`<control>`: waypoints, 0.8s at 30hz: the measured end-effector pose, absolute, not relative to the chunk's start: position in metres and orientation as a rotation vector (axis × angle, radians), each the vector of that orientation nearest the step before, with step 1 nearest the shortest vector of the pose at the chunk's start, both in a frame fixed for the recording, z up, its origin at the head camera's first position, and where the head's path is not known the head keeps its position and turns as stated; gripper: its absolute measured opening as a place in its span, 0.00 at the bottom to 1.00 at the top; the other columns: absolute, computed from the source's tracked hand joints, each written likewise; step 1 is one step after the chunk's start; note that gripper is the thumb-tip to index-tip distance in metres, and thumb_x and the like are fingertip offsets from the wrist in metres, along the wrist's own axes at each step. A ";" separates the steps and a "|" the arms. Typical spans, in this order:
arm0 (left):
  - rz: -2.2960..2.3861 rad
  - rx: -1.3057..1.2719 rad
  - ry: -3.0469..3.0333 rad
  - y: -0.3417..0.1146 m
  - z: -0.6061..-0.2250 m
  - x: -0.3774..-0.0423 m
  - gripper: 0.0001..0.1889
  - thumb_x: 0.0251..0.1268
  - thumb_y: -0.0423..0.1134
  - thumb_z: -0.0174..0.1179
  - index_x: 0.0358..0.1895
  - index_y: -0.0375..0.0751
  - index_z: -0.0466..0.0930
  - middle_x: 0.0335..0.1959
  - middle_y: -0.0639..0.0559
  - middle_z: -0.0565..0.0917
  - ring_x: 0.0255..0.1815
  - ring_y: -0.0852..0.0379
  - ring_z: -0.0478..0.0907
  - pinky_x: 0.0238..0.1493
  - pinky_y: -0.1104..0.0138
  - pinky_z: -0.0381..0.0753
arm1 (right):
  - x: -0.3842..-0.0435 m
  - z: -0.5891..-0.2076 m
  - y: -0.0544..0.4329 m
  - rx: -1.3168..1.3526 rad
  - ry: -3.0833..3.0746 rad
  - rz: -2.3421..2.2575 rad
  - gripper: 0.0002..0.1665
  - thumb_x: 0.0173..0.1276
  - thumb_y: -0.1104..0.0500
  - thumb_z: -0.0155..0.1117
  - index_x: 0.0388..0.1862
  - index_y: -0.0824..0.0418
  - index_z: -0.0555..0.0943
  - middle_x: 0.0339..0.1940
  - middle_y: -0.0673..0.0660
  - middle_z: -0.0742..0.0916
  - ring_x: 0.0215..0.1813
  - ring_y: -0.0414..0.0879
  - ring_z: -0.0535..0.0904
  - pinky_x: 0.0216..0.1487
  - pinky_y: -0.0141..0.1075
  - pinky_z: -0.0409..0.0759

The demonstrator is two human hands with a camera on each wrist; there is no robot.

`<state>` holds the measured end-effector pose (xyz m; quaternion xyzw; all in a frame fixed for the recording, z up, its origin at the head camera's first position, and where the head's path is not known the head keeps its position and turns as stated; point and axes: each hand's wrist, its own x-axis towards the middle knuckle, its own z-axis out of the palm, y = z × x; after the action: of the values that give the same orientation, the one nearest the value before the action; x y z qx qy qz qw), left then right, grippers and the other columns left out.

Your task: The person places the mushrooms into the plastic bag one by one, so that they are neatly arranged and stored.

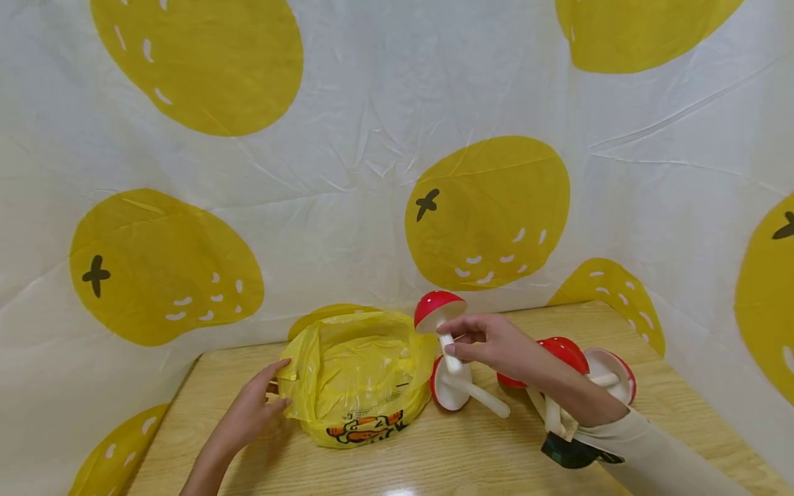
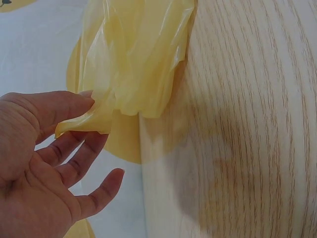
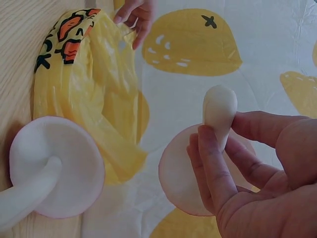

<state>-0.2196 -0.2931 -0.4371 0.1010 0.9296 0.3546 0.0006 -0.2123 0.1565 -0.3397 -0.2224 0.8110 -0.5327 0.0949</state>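
Note:
A yellow plastic bag (image 1: 366,406) with a printed cartoon stands on the table, its mouth facing up. At its left edge my left hand (image 1: 251,413) pinches a fold of the film; the left wrist view shows the bag's corner (image 2: 89,121) between thumb and fingers. My right hand (image 1: 490,344) holds a toy mushroom by its white stem (image 3: 220,106), the spotted red cap (image 1: 437,306) up, beside the bag's right rim. Just below it a second toy mushroom (image 1: 453,393) lies on its side against the bag, stem toward the right.
Several more red-capped toy mushrooms (image 1: 564,351) lie at the right, partly hidden behind my right forearm. A dark green thing (image 1: 571,451) shows under that wrist. Behind the wooden table (image 1: 471,461) hangs a white cloth (image 1: 347,241) printed with yellow fruit.

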 end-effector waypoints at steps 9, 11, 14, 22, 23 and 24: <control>1.112 0.333 2.928 -0.293 -0.435 -0.220 0.37 0.63 0.26 0.67 0.76 0.38 0.64 0.65 0.37 0.75 0.53 0.45 0.79 0.45 0.58 0.80 | -0.219 -0.336 0.138 -0.729 2.313 -1.589 0.22 0.72 0.59 0.67 0.62 0.67 0.79 0.53 0.64 0.85 0.47 0.50 0.83 0.50 0.36 0.85; 1.109 0.327 2.929 -0.293 -0.435 -0.221 0.37 0.63 0.26 0.67 0.76 0.38 0.64 0.65 0.37 0.75 0.53 0.45 0.79 0.45 0.59 0.80 | -0.221 -0.335 0.132 -0.736 2.299 -1.588 0.22 0.72 0.59 0.67 0.61 0.67 0.79 0.52 0.64 0.84 0.46 0.50 0.82 0.50 0.36 0.85; 1.103 0.317 2.928 -0.293 -0.436 -0.221 0.37 0.63 0.26 0.67 0.75 0.37 0.64 0.65 0.37 0.75 0.53 0.46 0.79 0.44 0.60 0.81 | -0.223 -0.336 0.125 -0.732 2.292 -1.576 0.21 0.72 0.59 0.67 0.61 0.66 0.80 0.53 0.62 0.84 0.45 0.50 0.82 0.51 0.40 0.85; 1.092 0.321 2.938 -0.294 -0.434 -0.221 0.37 0.62 0.25 0.67 0.75 0.37 0.64 0.65 0.37 0.75 0.52 0.45 0.80 0.45 0.58 0.81 | -0.240 -0.338 0.109 -0.730 2.290 -1.530 0.21 0.72 0.59 0.67 0.61 0.65 0.80 0.50 0.59 0.86 0.44 0.46 0.83 0.50 0.42 0.85; 1.090 0.319 2.938 -0.294 -0.434 -0.221 0.37 0.62 0.25 0.67 0.75 0.37 0.64 0.65 0.37 0.75 0.52 0.45 0.80 0.45 0.58 0.81 | -0.243 -0.338 0.107 -0.728 2.282 -1.527 0.21 0.72 0.59 0.67 0.61 0.65 0.80 0.49 0.59 0.86 0.44 0.46 0.83 0.50 0.40 0.84; 1.092 0.315 2.937 -0.293 -0.433 -0.220 0.37 0.62 0.25 0.67 0.75 0.37 0.64 0.65 0.36 0.75 0.52 0.45 0.80 0.44 0.59 0.81 | -0.245 -0.338 0.106 -0.727 2.272 -1.526 0.21 0.72 0.60 0.66 0.61 0.65 0.80 0.49 0.59 0.86 0.44 0.46 0.83 0.50 0.39 0.84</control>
<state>-0.2201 -0.2931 -0.4334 0.0999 0.9327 0.3467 -0.0038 -0.2447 0.1056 -0.3383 -0.2536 0.7926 -0.5325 0.1544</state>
